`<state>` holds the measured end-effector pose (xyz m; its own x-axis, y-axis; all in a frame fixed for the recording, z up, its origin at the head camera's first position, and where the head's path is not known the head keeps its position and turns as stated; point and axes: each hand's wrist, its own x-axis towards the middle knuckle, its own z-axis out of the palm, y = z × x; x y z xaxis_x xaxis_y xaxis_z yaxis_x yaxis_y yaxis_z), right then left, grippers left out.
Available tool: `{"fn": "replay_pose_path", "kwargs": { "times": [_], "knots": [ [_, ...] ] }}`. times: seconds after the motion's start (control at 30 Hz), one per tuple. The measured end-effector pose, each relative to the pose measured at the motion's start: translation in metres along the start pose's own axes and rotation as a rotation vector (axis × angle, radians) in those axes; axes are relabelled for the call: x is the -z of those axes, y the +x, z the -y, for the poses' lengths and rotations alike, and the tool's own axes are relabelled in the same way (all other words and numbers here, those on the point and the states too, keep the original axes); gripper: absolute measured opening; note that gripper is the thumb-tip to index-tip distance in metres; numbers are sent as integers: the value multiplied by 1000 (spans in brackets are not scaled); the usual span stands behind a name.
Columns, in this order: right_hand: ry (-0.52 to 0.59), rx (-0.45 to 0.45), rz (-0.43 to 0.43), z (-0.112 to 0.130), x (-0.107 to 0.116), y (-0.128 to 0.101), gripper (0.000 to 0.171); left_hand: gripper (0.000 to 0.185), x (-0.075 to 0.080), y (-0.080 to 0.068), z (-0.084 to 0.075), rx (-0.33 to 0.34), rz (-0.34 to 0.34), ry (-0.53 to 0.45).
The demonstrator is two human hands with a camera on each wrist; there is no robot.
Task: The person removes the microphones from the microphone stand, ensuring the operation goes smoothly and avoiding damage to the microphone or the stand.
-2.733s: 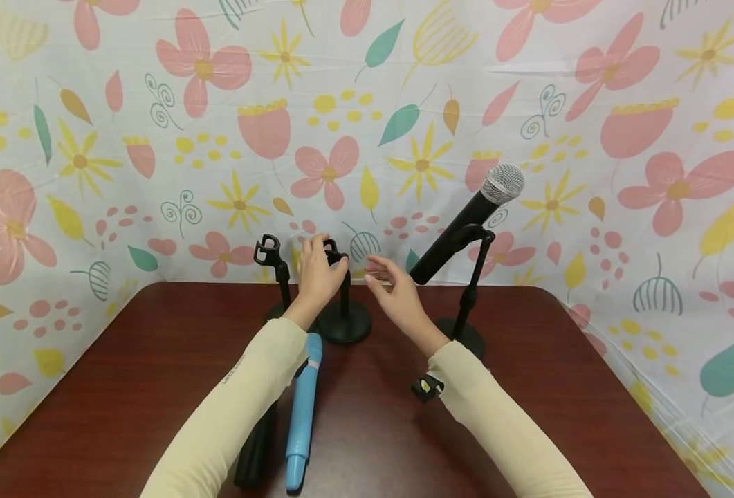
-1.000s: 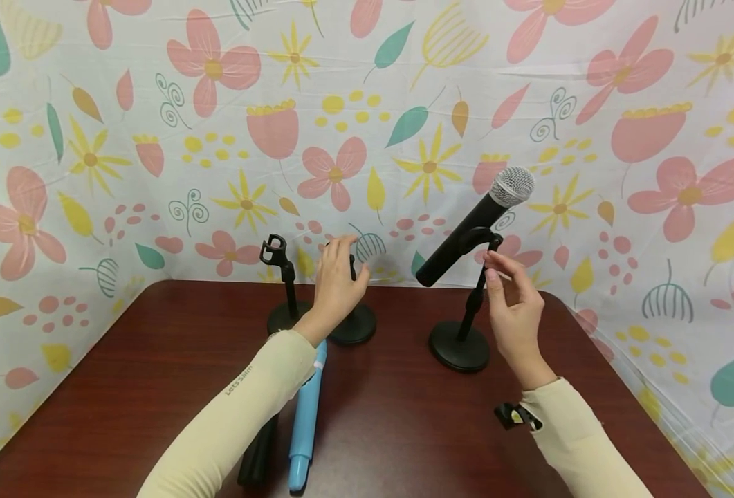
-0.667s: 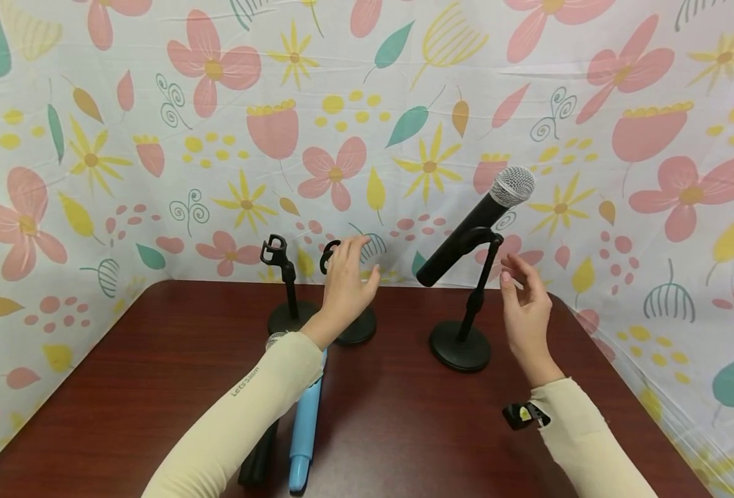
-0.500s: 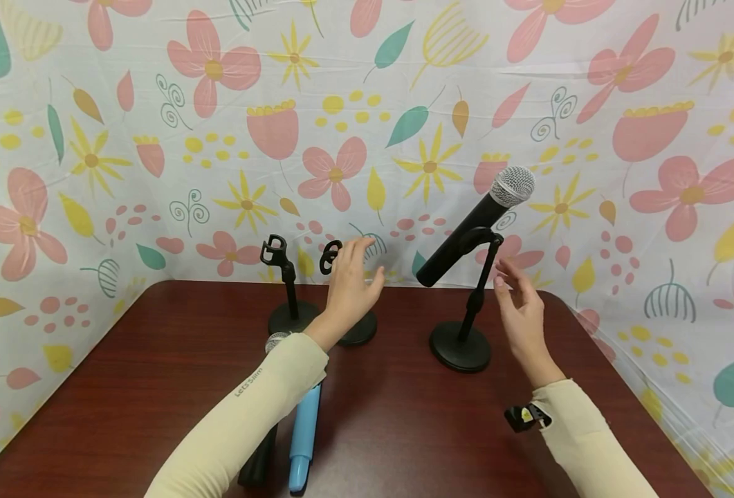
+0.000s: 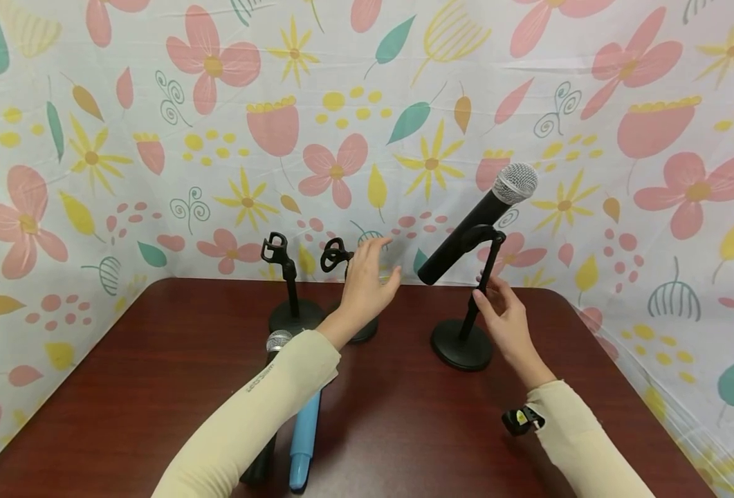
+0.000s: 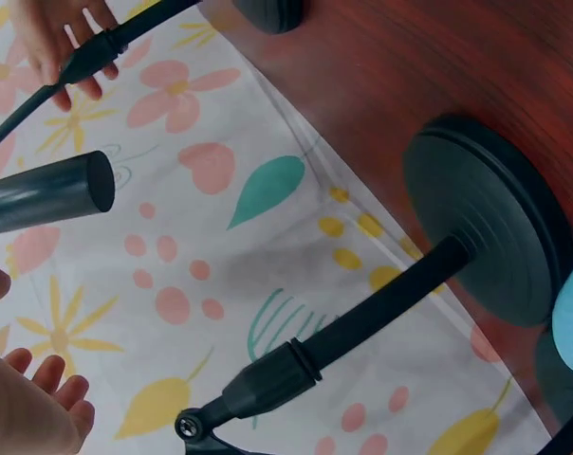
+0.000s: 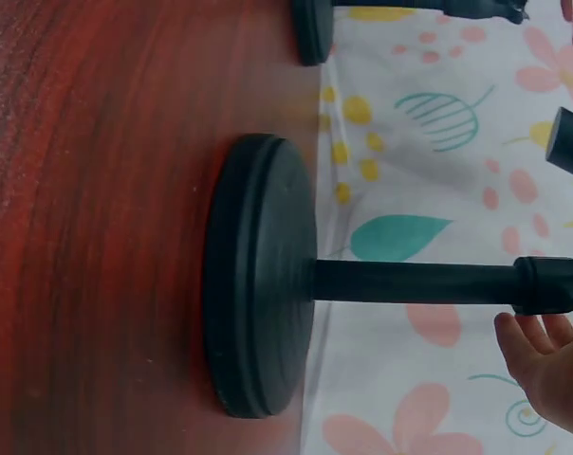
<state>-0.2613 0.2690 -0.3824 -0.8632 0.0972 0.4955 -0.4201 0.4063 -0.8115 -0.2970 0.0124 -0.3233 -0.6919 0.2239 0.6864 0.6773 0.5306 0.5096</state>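
A black microphone point(image 5: 475, 221) with a silver grille sits tilted in the clip of the right stand point(image 5: 462, 346). My right hand point(image 5: 500, 311) is at that stand's pole point(image 7: 410, 282), fingertips touching it, fingers loose. My left hand point(image 5: 369, 283) hovers open between the middle stand's empty clip point(image 5: 334, 254) and the microphone's tail end point(image 6: 49, 194), holding nothing. The middle stand's base point(image 6: 486, 218) and pole show close up in the left wrist view. A third empty stand point(image 5: 290, 290) is further left.
A blue microphone point(image 5: 304, 436) and a black one with a silver grille point(image 5: 277, 341) lie on the dark red table point(image 5: 155, 360), partly under my left sleeve. A flowered cloth point(image 5: 217, 138) hangs behind and along both sides.
My left hand let go of the middle clip and drifted right, fingers spread. My right hand pulled off the right stand's pole, then came back to touch it lower down.
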Motion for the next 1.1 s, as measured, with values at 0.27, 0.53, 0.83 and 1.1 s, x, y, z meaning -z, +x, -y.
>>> {"fn": "replay_pose_path", "kwargs": {
  "times": [0.27,0.53,0.83,1.1],
  "knots": [
    [-7,21,-27,19,-5,-9,34,48,-7,8,-11,19,78,-132],
    [-2,-8,-18,16,-6,-12,36,50,-14,15,-24,18,143,-177],
    [10,-21,-90,17,-10,-11,33,51,-18,15,-30,5,213,-201],
    [70,16,-64,21,-18,-9,31,52,-16,14,-30,25,255,-211]
  ]
}}
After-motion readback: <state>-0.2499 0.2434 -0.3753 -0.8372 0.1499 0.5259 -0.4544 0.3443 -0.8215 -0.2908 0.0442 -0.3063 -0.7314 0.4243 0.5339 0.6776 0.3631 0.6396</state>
